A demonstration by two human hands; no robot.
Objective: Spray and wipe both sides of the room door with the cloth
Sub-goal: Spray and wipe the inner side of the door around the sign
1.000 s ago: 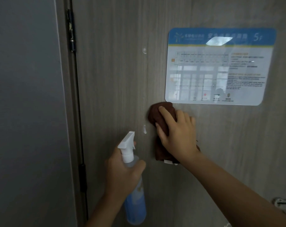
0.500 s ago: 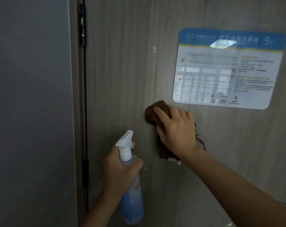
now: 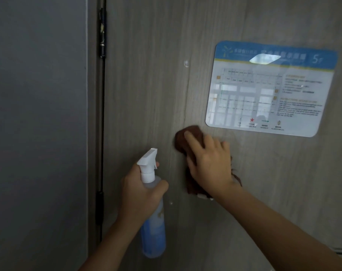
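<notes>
Door [image 3: 146, 104]: right hand [image 3: 211, 165] flat, pressing cloth [image 3: 187, 137].

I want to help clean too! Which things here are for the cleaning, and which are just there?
For the job: brown cloth, blue spray bottle with white nozzle, grey wood-grain door.
Just there: blue-and-white floor plan sign, black door hinge, grey wall.

Single head-worn view, wide-angle, facing a wood-grain door [image 3: 146, 104] squarely at close range, pitched slightly down. The door fills most of the frame; its hinge [image 3: 102, 34] edge and a grey wall [image 3: 39, 114] lie left of it. No second view, so no shared coverage.
</notes>
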